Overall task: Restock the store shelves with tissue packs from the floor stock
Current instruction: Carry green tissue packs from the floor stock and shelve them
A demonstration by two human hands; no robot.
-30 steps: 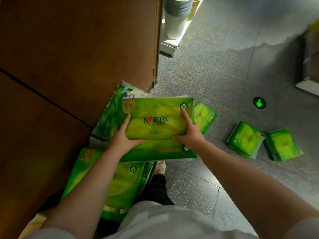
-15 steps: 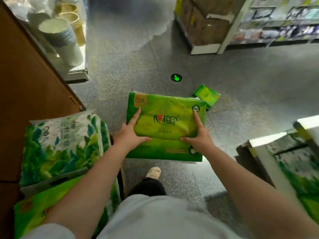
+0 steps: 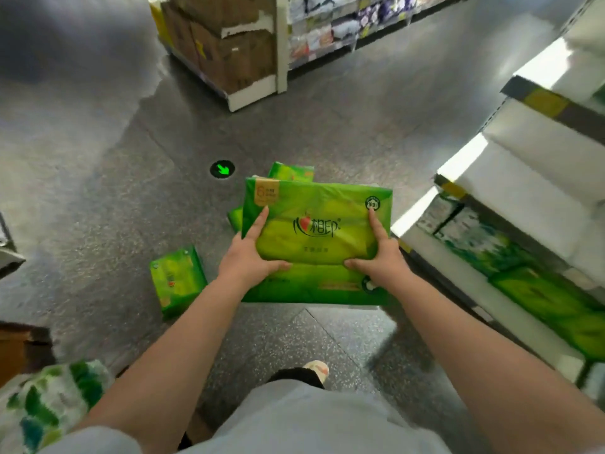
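Note:
I hold a large green tissue pack (image 3: 317, 224) level above the floor, in front of me. My left hand (image 3: 250, 257) grips its left side, thumb across the front and fingers along the edge. My right hand (image 3: 379, 257) grips its right side the same way. A small green tissue pack (image 3: 176, 280) lies on the floor to the left of the held one. Two more green packs (image 3: 291, 172) show partly behind it. The store shelves (image 3: 510, 299) stand at the right, with green packs on the lower level.
A white and green tissue bundle (image 3: 42, 404) sits at the lower left. Stacked cardboard boxes (image 3: 229, 44) and a far shelf of goods (image 3: 343, 24) stand across the aisle. A green arrow marker (image 3: 222, 168) glows on the grey floor. My foot (image 3: 316, 370) is below the pack.
My view has swung right, away from the brown panel and floor stock, toward the shelves. Both hands keep the same hold on the large green pack, which has come along.

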